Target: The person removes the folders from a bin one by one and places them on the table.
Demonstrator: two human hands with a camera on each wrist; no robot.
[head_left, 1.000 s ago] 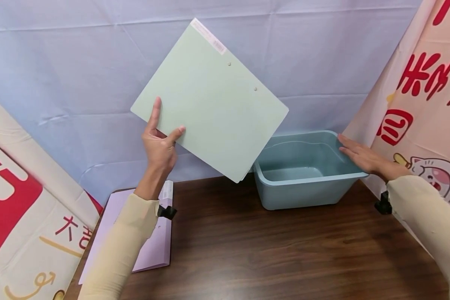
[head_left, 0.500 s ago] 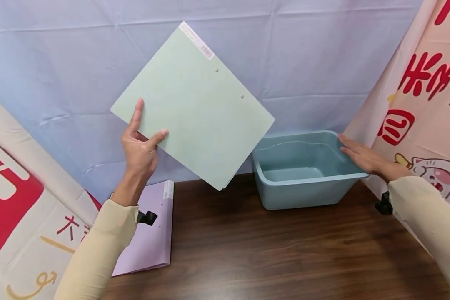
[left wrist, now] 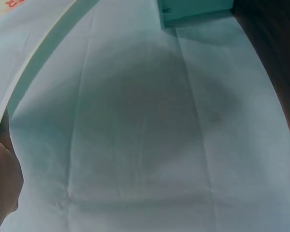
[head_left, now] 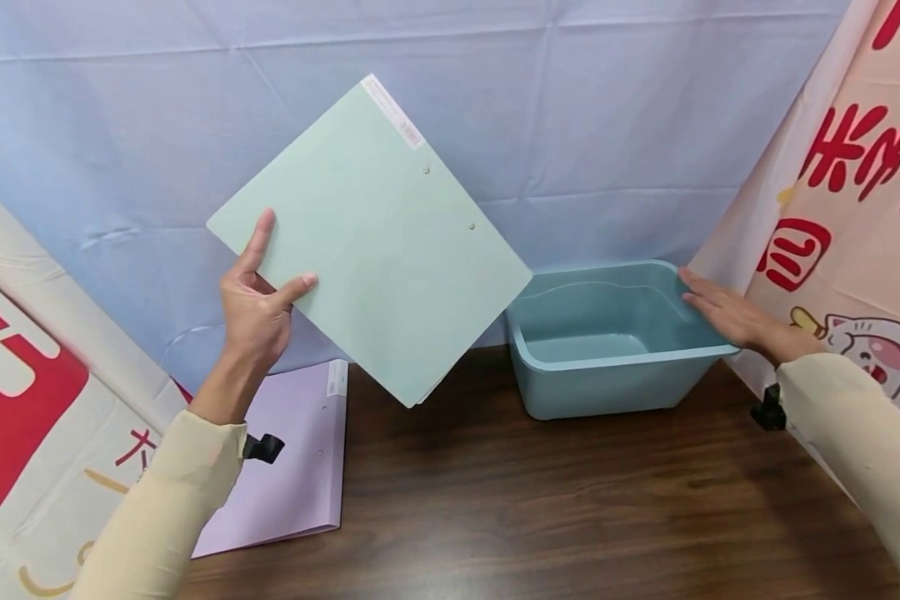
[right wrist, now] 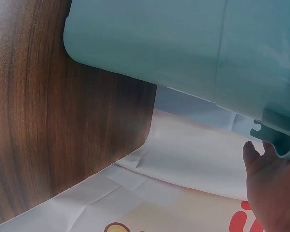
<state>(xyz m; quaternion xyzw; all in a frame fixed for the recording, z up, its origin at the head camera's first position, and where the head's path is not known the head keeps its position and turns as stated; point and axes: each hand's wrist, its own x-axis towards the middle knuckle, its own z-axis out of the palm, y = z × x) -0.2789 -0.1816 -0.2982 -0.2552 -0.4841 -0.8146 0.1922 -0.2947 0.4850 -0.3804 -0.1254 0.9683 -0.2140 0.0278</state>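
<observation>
A pale green file folder (head_left: 375, 250), with a white label strip and two rivets along one edge, hangs tilted in the air before the backdrop. My left hand (head_left: 257, 312) grips its lower left edge, thumb and one finger showing on the near face; the other fingers are hidden behind. In the left wrist view the folder (left wrist: 43, 53) appears edge-on beside the hand (left wrist: 5, 179). My right hand (head_left: 742, 317) rests with straight fingers on the right rim of an empty blue-green plastic bin (head_left: 607, 387). The right wrist view shows that hand (right wrist: 275, 188) at the bin's rim (right wrist: 280, 137).
A lilac folder (head_left: 300, 483) lies on the left of the dark wooden table (head_left: 540, 500), partly under my left forearm. Pale blue cloth (head_left: 630, 100) hangs behind the table. Printed banners (head_left: 862, 167) flank both sides.
My left hand has moved left and slightly down with the green folder, away from the bin, uncovering more of the bin's left side. My right hand has stayed on the rim.
</observation>
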